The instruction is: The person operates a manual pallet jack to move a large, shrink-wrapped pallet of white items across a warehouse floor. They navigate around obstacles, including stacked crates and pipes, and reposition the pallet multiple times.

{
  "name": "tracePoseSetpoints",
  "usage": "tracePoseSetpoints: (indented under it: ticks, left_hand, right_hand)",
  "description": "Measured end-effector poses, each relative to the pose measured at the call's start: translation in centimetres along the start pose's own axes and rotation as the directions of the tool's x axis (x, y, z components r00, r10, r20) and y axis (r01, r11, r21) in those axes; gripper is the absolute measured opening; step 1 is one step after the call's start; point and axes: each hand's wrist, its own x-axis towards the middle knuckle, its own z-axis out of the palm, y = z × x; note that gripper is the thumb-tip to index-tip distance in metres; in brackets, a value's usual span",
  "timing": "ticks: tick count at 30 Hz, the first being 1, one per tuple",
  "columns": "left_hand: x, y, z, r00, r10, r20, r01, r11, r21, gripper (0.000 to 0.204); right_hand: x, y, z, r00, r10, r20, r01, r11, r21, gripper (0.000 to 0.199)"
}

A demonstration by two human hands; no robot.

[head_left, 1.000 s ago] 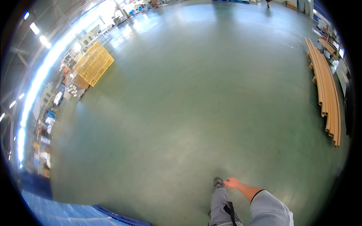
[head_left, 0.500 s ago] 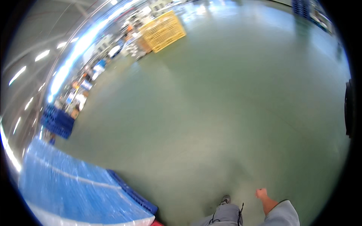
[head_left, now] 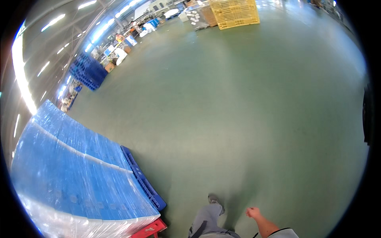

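Note:
My right hand (head_left: 252,212) hangs over the green floor at the lower edge, fingers curled in, with nothing showing in them. No part of my left hand can be seen. On the left stands a tall stack of blue goods wrapped in clear film (head_left: 91,170), with a whitish band across it. A blue plastic pallet (head_left: 143,180) shows along the side of the stack. At its near corner sticks out a red part (head_left: 151,229), whose full shape is cut off. My hand is apart from all of these.
Green floor (head_left: 222,103) stretches ahead. A yellow pallet stack (head_left: 235,14) stands at the far side beside a grey-brown wrapped bulk (head_left: 201,16). Blue stacked pallets (head_left: 89,71) stand at the far left. A dark object (head_left: 367,115) shows at the right rim. My shoe (head_left: 214,197) is below.
The view has swung, so the yellow pallets and blue pallets sit further right and higher. More of the wrapped stack and the red part shows. My right hand appears lower and further left.

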Motion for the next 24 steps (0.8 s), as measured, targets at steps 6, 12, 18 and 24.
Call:
tracePoseSetpoints:
  ticks: [6, 12, 18, 24]
  left_hand:
    - [5.0, 14.5, -2.9, 0.993, -0.033, -0.115, 0.038, 0.999, 0.037, 0.057]
    - [6.4, 21.1, -2.0, 0.962, -0.120, -0.245, 0.126, 0.992, 0.008, 0.057]
    - [6.8, 27.4, 1.3, 0.925, -0.211, -0.317, 0.216, 0.976, -0.018, 0.058]
    - [4.1, 34.3, 2.6, 0.852, -0.314, -0.418, 0.311, 0.947, -0.078, 0.058]
  right_hand:
    - [8.8, -11.9, -7.1, 0.969, 0.060, -0.240, -0.019, 0.985, 0.169, 0.013]
    - [14.2, -22.1, -8.1, 0.932, 0.130, -0.340, -0.036, 0.962, 0.270, 0.013]
    - [20.6, -32.7, -3.9, 0.981, 0.181, -0.065, -0.172, 0.978, 0.117, 0.011]
    - [26.2, -49.1, -3.0, 0.993, 0.064, -0.100, -0.064, 0.998, 0.010, 0.013]
